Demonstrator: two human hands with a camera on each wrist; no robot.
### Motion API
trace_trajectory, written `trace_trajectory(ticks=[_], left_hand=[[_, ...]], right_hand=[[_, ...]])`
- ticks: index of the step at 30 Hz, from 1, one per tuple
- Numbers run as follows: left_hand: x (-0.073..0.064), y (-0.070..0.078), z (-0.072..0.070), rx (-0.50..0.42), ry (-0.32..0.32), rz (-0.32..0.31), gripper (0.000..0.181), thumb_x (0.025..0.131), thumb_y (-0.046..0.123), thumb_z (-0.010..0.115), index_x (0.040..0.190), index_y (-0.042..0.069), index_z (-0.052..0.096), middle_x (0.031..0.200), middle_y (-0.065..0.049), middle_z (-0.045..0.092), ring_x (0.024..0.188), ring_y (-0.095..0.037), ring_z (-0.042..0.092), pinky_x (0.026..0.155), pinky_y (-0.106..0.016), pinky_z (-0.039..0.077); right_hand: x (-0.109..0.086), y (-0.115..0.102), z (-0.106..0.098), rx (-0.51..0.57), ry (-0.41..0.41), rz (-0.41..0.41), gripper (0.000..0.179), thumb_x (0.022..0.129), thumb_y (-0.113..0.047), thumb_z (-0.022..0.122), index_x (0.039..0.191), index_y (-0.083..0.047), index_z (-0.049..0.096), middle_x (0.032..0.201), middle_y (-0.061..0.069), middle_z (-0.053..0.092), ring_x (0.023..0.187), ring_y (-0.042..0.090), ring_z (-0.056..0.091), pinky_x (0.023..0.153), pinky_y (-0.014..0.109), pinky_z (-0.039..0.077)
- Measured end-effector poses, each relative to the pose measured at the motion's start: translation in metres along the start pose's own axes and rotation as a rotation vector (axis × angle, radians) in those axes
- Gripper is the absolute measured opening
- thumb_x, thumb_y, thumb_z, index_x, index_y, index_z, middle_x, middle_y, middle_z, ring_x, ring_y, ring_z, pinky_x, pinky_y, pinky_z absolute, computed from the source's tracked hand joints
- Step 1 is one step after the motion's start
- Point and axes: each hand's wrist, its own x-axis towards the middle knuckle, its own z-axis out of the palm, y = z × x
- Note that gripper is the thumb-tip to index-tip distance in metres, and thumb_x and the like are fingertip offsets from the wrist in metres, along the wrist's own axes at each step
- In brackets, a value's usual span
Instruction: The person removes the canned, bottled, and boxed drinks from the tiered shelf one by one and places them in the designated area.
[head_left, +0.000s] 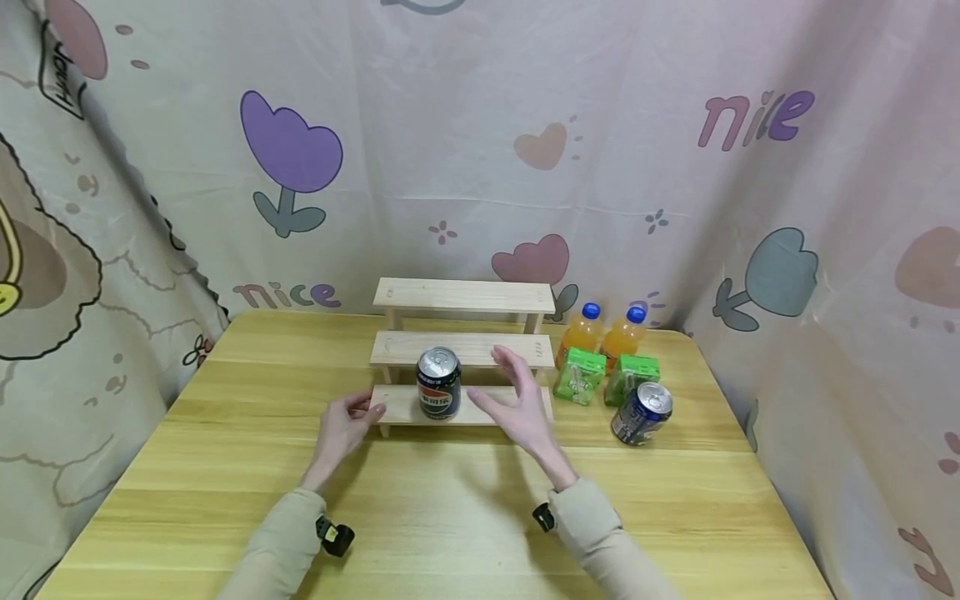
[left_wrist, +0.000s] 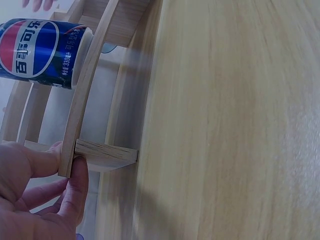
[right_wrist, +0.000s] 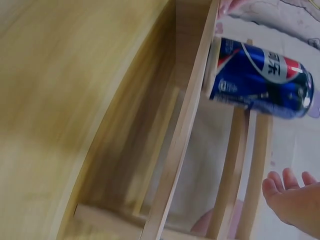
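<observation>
A three-step wooden rack (head_left: 465, 297) stands toward the back of the table. On its lowest board sits a Pepsi can (head_left: 438, 387), upright, with its blue side and round logo visible in both wrist views. My left hand (head_left: 346, 429) pinches the left end of that lowest board, thumb on top and fingers beneath, as the left wrist view (left_wrist: 47, 187) shows. To the right of the can is my right hand (head_left: 522, 408), fingers spread and nothing in its grasp. In the right wrist view, this hand (right_wrist: 295, 202) is apart from the can (right_wrist: 260, 77).
Right of the rack stand two orange drink bottles (head_left: 581, 333) with blue caps. Two green drink cartons (head_left: 580, 377) are in front of them, and a second dark blue can (head_left: 642, 414) leans at an angle against one. A patterned curtain (head_left: 450, 167) hangs behind the table.
</observation>
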Motion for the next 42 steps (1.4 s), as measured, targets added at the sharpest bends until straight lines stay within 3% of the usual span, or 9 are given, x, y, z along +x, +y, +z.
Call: trace_trajectory(ticks=[9,18,21,28,42], left_hand=[[0.0,0.0,0.0,0.005,0.008,-0.008,0.045,0.095,0.016,0.069,0.131,-0.009,0.059,0.113,-0.027,0.07,0.101,-0.035,0.071,0.071,-0.018,0.057],[-0.001,0.001,0.0,0.004,0.009,-0.01,0.046,0.095,0.016,0.07,0.131,-0.01,0.059,0.111,-0.027,0.07,0.1,-0.035,0.071,0.068,-0.013,0.053],[-0.001,0.001,0.0,0.002,0.014,0.0,0.045,0.094,0.014,0.07,0.131,-0.01,0.059,0.111,-0.028,0.07,0.1,-0.036,0.071,0.068,-0.012,0.053],[-0.001,0.001,0.0,0.005,0.025,0.015,0.044,0.094,0.013,0.07,0.13,-0.011,0.06,0.111,-0.028,0.071,0.1,-0.037,0.072,0.07,-0.013,0.054],[-0.001,0.001,0.0,0.018,0.028,0.006,0.045,0.094,0.015,0.071,0.13,-0.01,0.06,0.111,-0.028,0.071,0.099,-0.036,0.072,0.069,-0.015,0.055]], right_hand=[[0.007,-0.001,0.023,0.003,-0.071,0.015,0.078,0.082,-0.018,0.081,0.149,-0.007,0.042,0.151,0.018,0.048,0.141,0.037,0.046,0.123,0.053,0.032],[0.012,-0.001,0.04,-0.037,-0.09,-0.003,0.077,0.08,-0.019,0.084,0.146,-0.007,0.046,0.143,0.013,0.054,0.132,0.029,0.052,0.116,0.051,0.04],[0.013,-0.002,0.043,-0.056,-0.096,-0.005,0.076,0.079,-0.021,0.085,0.145,-0.01,0.048,0.141,0.009,0.055,0.129,0.026,0.053,0.113,0.046,0.043],[0.015,-0.003,0.048,-0.07,-0.103,-0.034,0.075,0.078,-0.02,0.085,0.143,-0.01,0.048,0.141,0.012,0.055,0.129,0.03,0.054,0.112,0.056,0.043],[0.022,0.001,0.058,-0.078,-0.086,-0.02,0.074,0.079,-0.019,0.084,0.143,-0.01,0.047,0.138,0.013,0.058,0.128,0.029,0.055,0.112,0.048,0.044]])
